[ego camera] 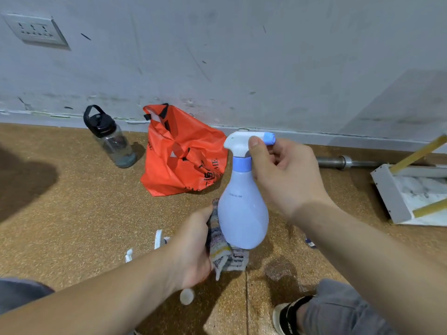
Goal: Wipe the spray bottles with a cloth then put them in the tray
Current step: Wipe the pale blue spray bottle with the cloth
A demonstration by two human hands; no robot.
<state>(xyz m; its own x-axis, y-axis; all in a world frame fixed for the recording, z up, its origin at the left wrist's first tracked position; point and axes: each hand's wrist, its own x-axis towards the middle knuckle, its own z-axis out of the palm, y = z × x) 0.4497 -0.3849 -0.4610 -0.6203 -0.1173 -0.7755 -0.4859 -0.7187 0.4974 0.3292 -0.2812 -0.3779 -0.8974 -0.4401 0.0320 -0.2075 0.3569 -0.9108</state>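
Above the floor, right hand holds spray bottle

A: Where's the camera sitting?
B: Head-worn, looking forward and down over both forearms, wide-angle, edges bending.
A: How close?
B: Close. The left hand and right hand are filling mid-frame. The floor is taking the lower half, and the wall is running across the top.
A: Steep?
B: Yes, the person's shoe is showing at lower right.
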